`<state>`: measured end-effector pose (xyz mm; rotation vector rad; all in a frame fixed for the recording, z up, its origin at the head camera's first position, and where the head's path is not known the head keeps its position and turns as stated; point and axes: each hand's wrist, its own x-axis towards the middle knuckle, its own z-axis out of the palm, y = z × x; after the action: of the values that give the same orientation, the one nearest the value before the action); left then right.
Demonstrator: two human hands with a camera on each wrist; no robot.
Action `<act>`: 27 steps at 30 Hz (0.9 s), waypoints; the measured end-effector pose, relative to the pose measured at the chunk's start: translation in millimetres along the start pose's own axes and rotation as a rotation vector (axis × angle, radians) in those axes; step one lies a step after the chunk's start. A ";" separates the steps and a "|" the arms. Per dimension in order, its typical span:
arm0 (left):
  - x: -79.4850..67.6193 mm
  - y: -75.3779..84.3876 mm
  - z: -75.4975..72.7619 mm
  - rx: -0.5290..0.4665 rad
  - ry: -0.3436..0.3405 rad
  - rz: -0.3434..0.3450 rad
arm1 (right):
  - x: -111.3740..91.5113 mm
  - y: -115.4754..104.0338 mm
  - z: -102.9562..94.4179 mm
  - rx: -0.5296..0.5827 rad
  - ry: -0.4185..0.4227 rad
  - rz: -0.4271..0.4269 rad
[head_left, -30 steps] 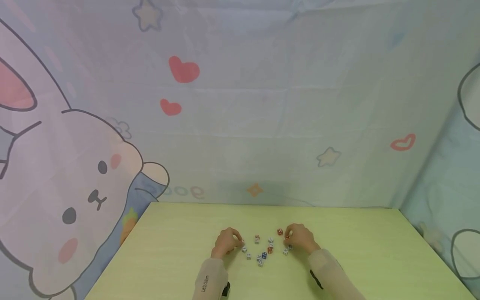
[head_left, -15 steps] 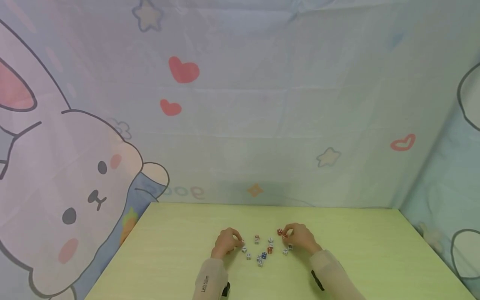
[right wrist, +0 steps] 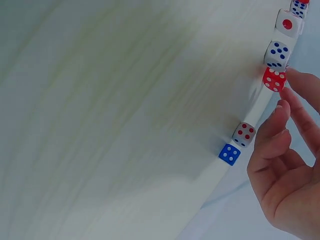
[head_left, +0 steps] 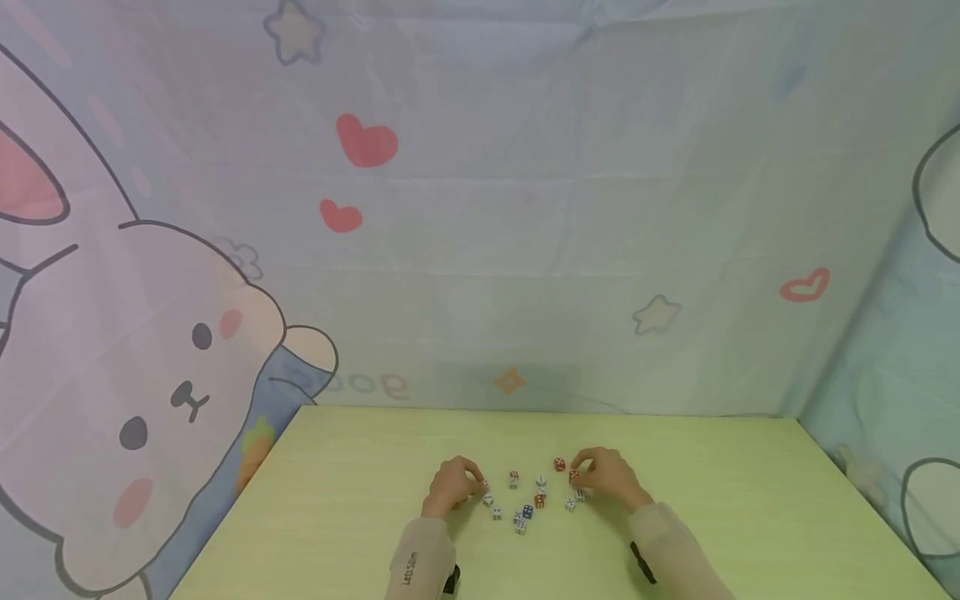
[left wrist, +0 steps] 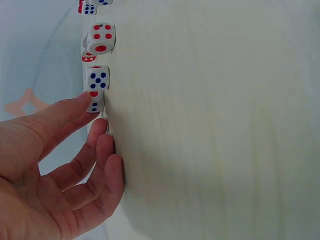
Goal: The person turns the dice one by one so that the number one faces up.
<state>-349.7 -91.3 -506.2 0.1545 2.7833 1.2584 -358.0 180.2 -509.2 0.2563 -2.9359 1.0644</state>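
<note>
My left hand (head_left: 453, 486) pinches a white die (left wrist: 95, 101) between thumb and index finger, with its other fingers curled below. Just past it in the left wrist view stands another white die (left wrist: 97, 78) with blue pips. On the other side of the group, my right hand (head_left: 609, 475) holds a red die (right wrist: 275, 79) at the tips of thumb and index finger. Beside that red die, a white die with blue pips (right wrist: 277, 55) overlaps it in the right wrist view. A second red die (head_left: 559, 464) lies just left of the right fingertips.
Between the hands lie several loose dice, among them a blue die (head_left: 528, 512), a red die (head_left: 540, 501) and a white die (head_left: 521, 527). They rest on a pale yellow-green table (head_left: 360, 500). A printed cloth (head_left: 480, 250) hangs behind it.
The right hand and its red die shifted left toward the other red die, then came back right, leaving a gap between the two. The left hand has stayed in place.
</note>
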 end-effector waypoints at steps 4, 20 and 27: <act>0.9 -1.4 1.2 0.002 0.001 -0.004 | 0.4 2.2 -0.2 0.006 0.000 -0.006; 2.3 -1.9 2.3 0.008 0.004 -0.003 | -1.1 -2.6 -2.0 0.024 -0.044 -0.075; -1.3 1.6 -0.9 0.001 0.005 -0.008 | -0.4 -0.9 0.3 -0.011 -0.018 -0.081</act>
<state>-348.4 -91.1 -504.3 0.1408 2.7852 1.2578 -357.5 179.5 -508.9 0.3824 -2.9184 1.0407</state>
